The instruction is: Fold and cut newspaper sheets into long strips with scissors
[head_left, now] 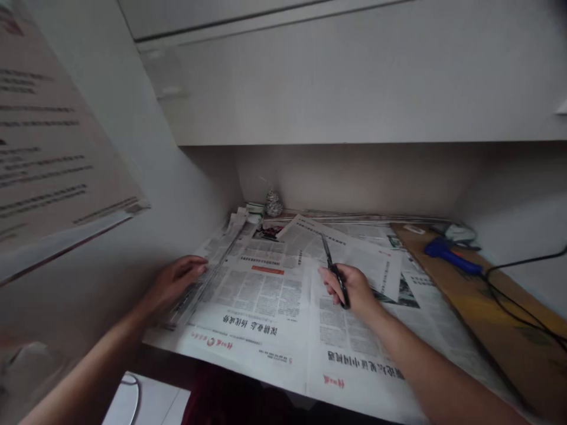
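scissors (333,267) in right hand (349,287), blades pointing away

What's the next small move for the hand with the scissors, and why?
Probably open the scissors and bring the blades to an edge of the loose newspaper sheet. The right hand grips the handles with the blades shut, pointing away over that sheet, cutting nothing. The left hand already lies flat on the folded newspaper stack at the left edge, apparently steadying it.
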`<state>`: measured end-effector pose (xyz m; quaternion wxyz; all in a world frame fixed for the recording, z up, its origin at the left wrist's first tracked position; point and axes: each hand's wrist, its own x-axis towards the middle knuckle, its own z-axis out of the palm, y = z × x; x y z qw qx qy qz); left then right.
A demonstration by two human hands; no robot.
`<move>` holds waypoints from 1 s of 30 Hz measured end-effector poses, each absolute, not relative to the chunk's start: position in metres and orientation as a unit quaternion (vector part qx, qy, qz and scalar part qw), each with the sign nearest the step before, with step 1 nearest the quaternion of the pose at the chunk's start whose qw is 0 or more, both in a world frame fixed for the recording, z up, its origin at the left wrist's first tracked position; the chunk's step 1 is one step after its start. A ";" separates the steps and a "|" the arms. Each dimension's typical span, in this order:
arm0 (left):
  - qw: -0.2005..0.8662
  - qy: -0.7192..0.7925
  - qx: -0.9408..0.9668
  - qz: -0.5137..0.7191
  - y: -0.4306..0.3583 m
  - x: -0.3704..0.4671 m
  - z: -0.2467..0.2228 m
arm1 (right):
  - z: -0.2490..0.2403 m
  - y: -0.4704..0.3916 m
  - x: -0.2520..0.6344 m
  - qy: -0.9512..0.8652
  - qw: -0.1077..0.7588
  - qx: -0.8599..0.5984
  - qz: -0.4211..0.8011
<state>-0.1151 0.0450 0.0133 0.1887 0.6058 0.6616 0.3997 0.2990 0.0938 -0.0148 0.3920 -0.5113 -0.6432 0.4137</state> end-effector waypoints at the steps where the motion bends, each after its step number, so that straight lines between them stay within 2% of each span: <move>1: 0.174 0.677 0.613 0.369 0.044 -0.117 0.017 | -0.014 0.095 0.301 -0.660 0.380 -0.519 0.388; 4: 0.043 0.708 0.645 0.282 0.046 -0.115 0.024 | -0.011 0.097 0.305 -0.714 0.332 -0.538 0.300; 7: -0.033 0.635 0.720 0.278 0.059 -0.092 0.021 | -0.005 0.097 0.308 -0.746 0.280 -0.562 0.221; 12: 0.062 0.467 0.837 0.276 0.088 -0.018 -0.003 | 0.007 0.099 0.335 -0.717 0.210 -0.657 0.099; 16: 0.124 0.397 0.877 0.241 0.102 0.030 -0.014 | 0.015 0.088 0.389 -0.648 0.153 -0.746 0.015; 19: 0.159 0.392 0.875 0.236 0.112 0.042 -0.016 | 0.019 0.070 0.438 -0.584 0.111 -0.804 -0.025; 24: 0.258 0.457 0.782 0.337 0.128 0.033 -0.026 | 0.023 0.044 0.490 -0.519 0.064 -0.849 -0.076; 28: 0.296 0.464 0.757 0.351 0.133 0.023 -0.031 | 0.016 0.042 0.468 -0.574 0.077 -0.807 -0.117; 30: 0.307 0.466 0.748 0.359 0.133 0.021 -0.032 | 0.010 0.049 0.443 -0.642 0.078 -0.757 -0.095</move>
